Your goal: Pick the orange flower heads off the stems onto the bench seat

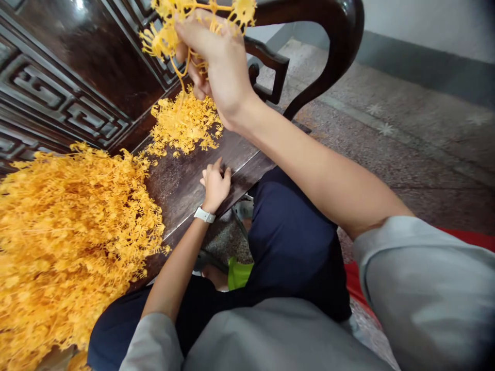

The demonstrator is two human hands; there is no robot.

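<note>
My right hand (226, 67) is raised at the top of the head view, closed around a yellow plastic flower spray (164, 38). Thin stems and spiky flower heads stick out between the fingers. Below it, a small pile of loose yellow flower pieces (185, 123) lies on the dark wooden bench (174, 180). Near the bench's front edge rests my left hand (216, 183), fingers spread, with nothing in it; a pale watch band circles that wrist. A large heap of yellow plastic flower sprays (77, 232) covers the left of the bench.
A carved wooden backrest (96, 62) rises behind the bench, and a curved armrest (340, 41) stands at its right end. A bright green object (237, 274) is on the floor under my legs. Speckled floor (406, 149) stretches to the right, with pale star-shaped bits on it.
</note>
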